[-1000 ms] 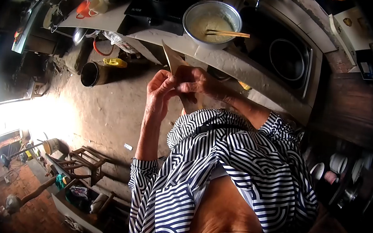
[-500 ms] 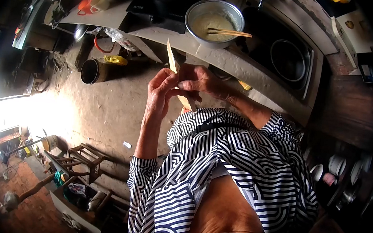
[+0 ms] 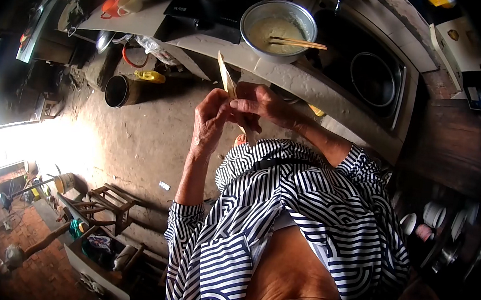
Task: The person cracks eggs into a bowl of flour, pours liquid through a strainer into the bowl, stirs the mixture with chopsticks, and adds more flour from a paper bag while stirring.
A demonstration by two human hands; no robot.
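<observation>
Both my hands are together in front of my waist, pinching a pale, flat, pointed leaf-like strip point(image 3: 226, 74). My left hand point(image 3: 210, 118) grips it from the left, fingers closed. From the other side my right hand point(image 3: 261, 107) holds it between thumb and curled fingers, its thumb meeting the left fingers. The strip's narrow tip points up toward the counter; its lower end shows below the hands, and its middle is hidden. Beyond, a metal bowl point(image 3: 270, 55) of pale, thick batter point(image 3: 266, 34) sits at the counter's edge. A pair of chopsticks point(image 3: 308, 44) rests in it.
Right of the bowl is a dark sink basin point(image 3: 366, 104) with a round pan inside. A black stove point(image 3: 204, 19) stands left of it, near a red cup point(image 3: 110, 7). On the floor are a dark bucket point(image 3: 117, 92), a yellow bottle point(image 3: 150, 76) and a wooden stool point(image 3: 111, 204).
My hands have shifted slightly to the right, and the strip has turned more edge-on, showing narrower. The right thumb now lies closer over the left fingers.
</observation>
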